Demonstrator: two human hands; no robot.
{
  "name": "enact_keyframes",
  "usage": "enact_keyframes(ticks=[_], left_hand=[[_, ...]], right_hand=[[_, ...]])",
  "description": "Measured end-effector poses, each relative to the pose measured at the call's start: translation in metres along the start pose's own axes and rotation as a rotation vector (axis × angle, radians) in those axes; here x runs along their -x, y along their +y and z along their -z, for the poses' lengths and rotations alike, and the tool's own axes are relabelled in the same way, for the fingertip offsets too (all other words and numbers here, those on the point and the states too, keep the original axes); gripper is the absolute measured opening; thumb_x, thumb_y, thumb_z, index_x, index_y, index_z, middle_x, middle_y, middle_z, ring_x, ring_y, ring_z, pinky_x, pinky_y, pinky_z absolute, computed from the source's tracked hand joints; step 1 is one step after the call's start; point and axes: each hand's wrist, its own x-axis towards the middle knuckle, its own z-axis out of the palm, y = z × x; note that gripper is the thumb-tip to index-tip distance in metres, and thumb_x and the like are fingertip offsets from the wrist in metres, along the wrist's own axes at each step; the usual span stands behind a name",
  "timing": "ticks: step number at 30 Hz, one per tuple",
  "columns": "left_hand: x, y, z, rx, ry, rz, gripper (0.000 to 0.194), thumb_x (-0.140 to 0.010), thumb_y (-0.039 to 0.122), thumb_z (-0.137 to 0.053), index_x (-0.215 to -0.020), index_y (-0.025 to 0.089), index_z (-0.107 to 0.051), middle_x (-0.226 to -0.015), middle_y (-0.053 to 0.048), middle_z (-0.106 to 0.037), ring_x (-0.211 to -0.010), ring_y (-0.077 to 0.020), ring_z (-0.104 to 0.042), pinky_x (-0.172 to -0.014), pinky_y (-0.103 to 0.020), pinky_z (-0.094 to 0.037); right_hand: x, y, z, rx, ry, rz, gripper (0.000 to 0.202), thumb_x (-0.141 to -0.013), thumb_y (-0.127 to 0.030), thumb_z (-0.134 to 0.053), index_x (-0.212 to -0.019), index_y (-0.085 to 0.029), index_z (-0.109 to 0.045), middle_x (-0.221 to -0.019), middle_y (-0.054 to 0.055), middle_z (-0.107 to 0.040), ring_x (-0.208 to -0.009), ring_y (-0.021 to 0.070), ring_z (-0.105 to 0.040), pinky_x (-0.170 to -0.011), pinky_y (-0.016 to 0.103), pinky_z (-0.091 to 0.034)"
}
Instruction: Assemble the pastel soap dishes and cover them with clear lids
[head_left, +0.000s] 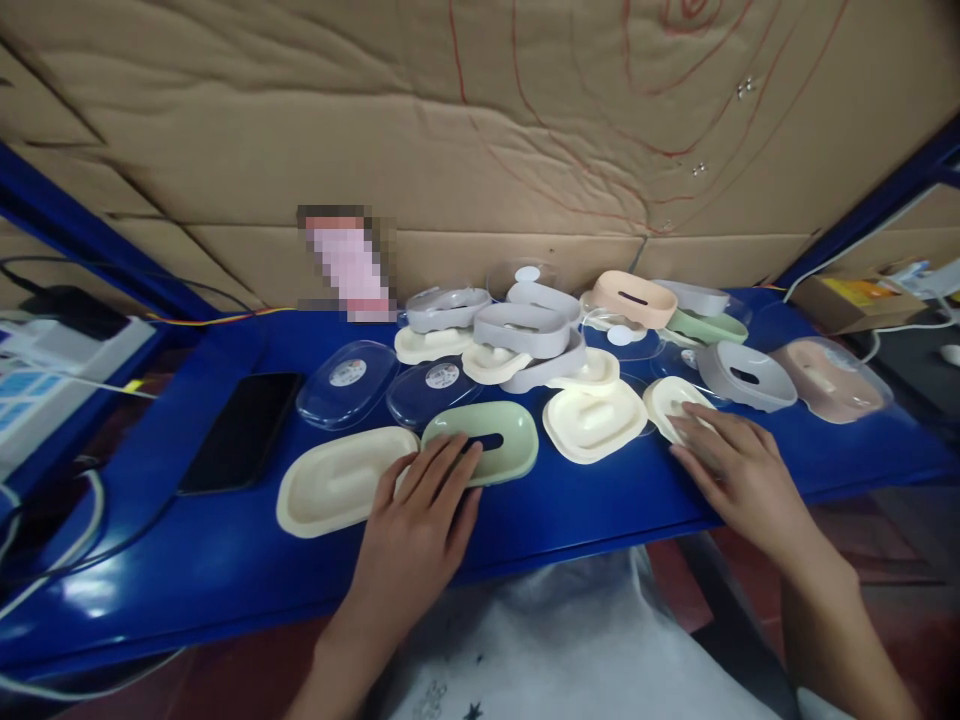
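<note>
My left hand lies with its fingers stretched out across the near edge of a green slotted soap dish. The same hand partly covers the right end of an oval cream tray. My right hand reaches over a small cream tray, fingertips on or just above it and thumb apart; contact is hard to tell. Between the hands lies another cream tray with a raised ridge. Behind them sit two clear lids, one lid left of the other lid, both with round stickers.
Grey soap dishes are heaped at the back, beside a peach dish. To the right are a grey dish and a pinkish dish. A black phone lies left on the blue table. Cardboard stands behind.
</note>
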Motion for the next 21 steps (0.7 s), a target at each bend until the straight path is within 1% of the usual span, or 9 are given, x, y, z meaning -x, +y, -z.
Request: enact_keyframes(ticks=[2, 4, 7, 9, 11, 14, 16, 19, 21], left_hand=[[0.000, 0.000, 0.002, 0.047, 0.003, -0.024, 0.034, -0.105, 0.019, -0.059, -0.139, 0.016, -0.064, -0.141, -0.013, -0.071, -0.133, -0.0326, -0.065, -0.110, -0.051, -0.047], [0.000, 0.001, 0.005, 0.122, -0.011, -0.071, 0.026, -0.105, 0.021, -0.061, -0.130, 0.018, -0.068, -0.138, -0.011, -0.073, -0.130, -0.0306, -0.067, -0.108, -0.049, -0.049], [-0.001, 0.003, 0.009, 0.221, -0.037, -0.134, 0.020, -0.105, 0.024, -0.063, -0.122, 0.020, -0.071, -0.133, -0.009, -0.075, -0.125, -0.0269, -0.069, -0.102, -0.044, -0.053], [-0.002, 0.003, 0.011, 0.242, -0.030, -0.148, 0.019, -0.105, 0.026, -0.064, -0.121, 0.020, -0.071, -0.130, -0.009, -0.076, -0.122, -0.0260, -0.070, -0.100, -0.043, -0.054], [-0.002, 0.003, 0.012, 0.246, -0.007, -0.152, 0.018, -0.104, 0.025, -0.066, -0.121, 0.019, -0.071, -0.127, -0.008, -0.078, -0.119, -0.0257, -0.071, -0.098, -0.042, -0.054], [0.002, 0.003, 0.016, 0.236, 0.100, -0.084, 0.018, -0.101, 0.019, -0.071, -0.119, 0.020, -0.070, -0.116, -0.005, -0.080, -0.110, -0.0243, -0.073, -0.093, -0.041, -0.054], [0.005, 0.003, 0.019, 0.230, 0.240, 0.025, 0.023, -0.097, 0.013, -0.073, -0.119, 0.020, -0.070, -0.110, -0.005, -0.080, -0.104, -0.0236, -0.074, -0.091, -0.040, -0.054], [0.009, 0.007, 0.023, 0.230, 0.423, 0.170, 0.031, -0.094, 0.006, -0.074, -0.120, 0.021, -0.069, -0.111, -0.006, -0.079, -0.105, -0.0249, -0.073, -0.094, -0.042, -0.056], [0.008, 0.010, 0.021, 0.233, 0.437, 0.181, 0.032, -0.093, 0.006, -0.074, -0.120, 0.021, -0.069, -0.113, -0.006, -0.079, -0.107, -0.0256, -0.073, -0.096, -0.043, -0.056]], right_hand=[[-0.004, 0.000, -0.002, -0.001, 0.060, -0.012, 0.040, -0.110, -0.033, -0.051, -0.148, -0.026, -0.060, -0.151, 0.013, -0.063, -0.136, 0.0334, -0.061, -0.113, 0.056, -0.045], [-0.010, -0.001, -0.002, -0.015, 0.096, -0.012, 0.047, -0.108, -0.031, -0.054, -0.155, -0.026, -0.053, -0.157, 0.014, -0.058, -0.142, 0.0350, -0.057, -0.115, 0.058, -0.043], [-0.024, -0.013, -0.007, -0.070, 0.045, 0.105, 0.052, -0.106, -0.034, -0.060, -0.157, -0.030, -0.051, -0.167, 0.014, -0.047, -0.154, 0.0372, -0.044, -0.119, 0.062, -0.039], [-0.037, -0.024, -0.011, -0.116, 0.002, 0.225, 0.044, -0.107, -0.029, -0.060, -0.151, -0.031, -0.058, -0.164, 0.011, -0.052, -0.154, 0.0348, -0.046, -0.122, 0.063, -0.035], [-0.048, -0.034, -0.015, -0.166, 0.012, 0.314, 0.039, -0.107, -0.021, -0.059, -0.145, -0.029, -0.063, -0.153, 0.010, -0.063, -0.145, 0.0305, -0.057, -0.123, 0.060, -0.033], [-0.057, -0.047, -0.014, -0.222, 0.072, 0.386, 0.034, -0.105, -0.017, -0.063, -0.138, -0.023, -0.066, -0.139, 0.011, -0.072, -0.132, 0.0273, -0.067, -0.122, 0.057, -0.035], [-0.058, -0.056, -0.012, -0.237, 0.096, 0.402, 0.033, -0.103, -0.016, -0.065, -0.136, -0.021, -0.067, -0.135, 0.012, -0.074, -0.127, 0.0266, -0.069, -0.119, 0.055, -0.039], [-0.055, -0.072, -0.009, -0.234, 0.100, 0.426, 0.032, -0.104, -0.017, -0.066, -0.135, -0.020, -0.068, -0.133, 0.012, -0.074, -0.121, 0.0254, -0.071, -0.116, 0.054, -0.045], [-0.054, -0.086, -0.009, -0.270, 0.073, 0.479, 0.032, -0.105, -0.022, -0.066, -0.136, -0.018, -0.068, -0.135, 0.012, -0.073, -0.125, 0.0255, -0.069, -0.115, 0.052, -0.048]])
